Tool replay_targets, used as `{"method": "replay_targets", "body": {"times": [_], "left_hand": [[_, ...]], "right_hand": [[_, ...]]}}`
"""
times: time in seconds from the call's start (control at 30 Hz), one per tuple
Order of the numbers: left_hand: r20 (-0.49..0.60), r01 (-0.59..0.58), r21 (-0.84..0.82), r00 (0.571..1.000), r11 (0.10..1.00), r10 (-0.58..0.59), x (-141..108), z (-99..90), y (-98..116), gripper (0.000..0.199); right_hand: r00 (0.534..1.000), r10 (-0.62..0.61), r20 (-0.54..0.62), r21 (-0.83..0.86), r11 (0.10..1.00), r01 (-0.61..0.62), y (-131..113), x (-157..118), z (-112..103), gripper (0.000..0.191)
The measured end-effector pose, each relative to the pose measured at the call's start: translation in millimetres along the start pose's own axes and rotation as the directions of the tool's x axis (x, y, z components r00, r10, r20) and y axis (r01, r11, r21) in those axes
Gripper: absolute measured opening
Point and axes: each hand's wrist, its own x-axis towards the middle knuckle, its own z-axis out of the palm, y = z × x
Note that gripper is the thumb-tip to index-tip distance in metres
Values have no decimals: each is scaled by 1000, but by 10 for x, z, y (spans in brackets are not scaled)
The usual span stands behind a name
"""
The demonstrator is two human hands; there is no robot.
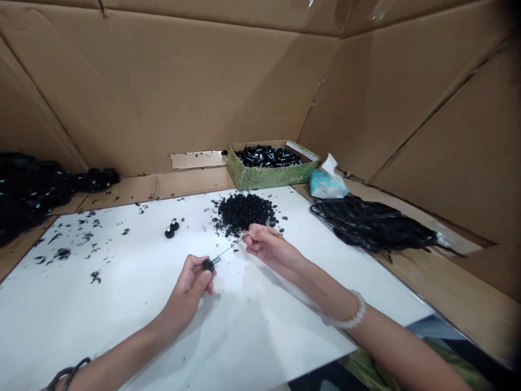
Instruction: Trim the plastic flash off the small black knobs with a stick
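A small, light black knob [208,265] is held in the left hand [186,293]; a thin wire [228,250] is pinched by the right hand [265,244].

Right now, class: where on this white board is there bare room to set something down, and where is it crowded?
Bare white board lies below the scattered black scraps, left of the left hand. Another patch lies between the right forearm and the black netted bundle. It is crowded around the black heap, beside the right hand.
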Motion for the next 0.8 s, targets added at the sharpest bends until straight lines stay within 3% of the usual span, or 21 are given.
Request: {"method": "replay_targets", "body": {"times": [0.47, 0.7, 0.8], "left_hand": [[9, 9, -17, 1000, 1000, -9, -15, 5, 53, 22], [8, 2, 0, 1000, 1000, -2, -12, 19, 61, 21], [18, 0, -8, 1000, 1000, 0, -15, 10, 39, 20]], "right_hand": [[985, -100, -144, 194, 973, 127, -487, -3, -198, 16], [955, -229, -189, 219, 938, 268, -746, -65, -370, 16], [915, -334, -226, 160, 914, 373, -772, -73, -377, 15]]}}
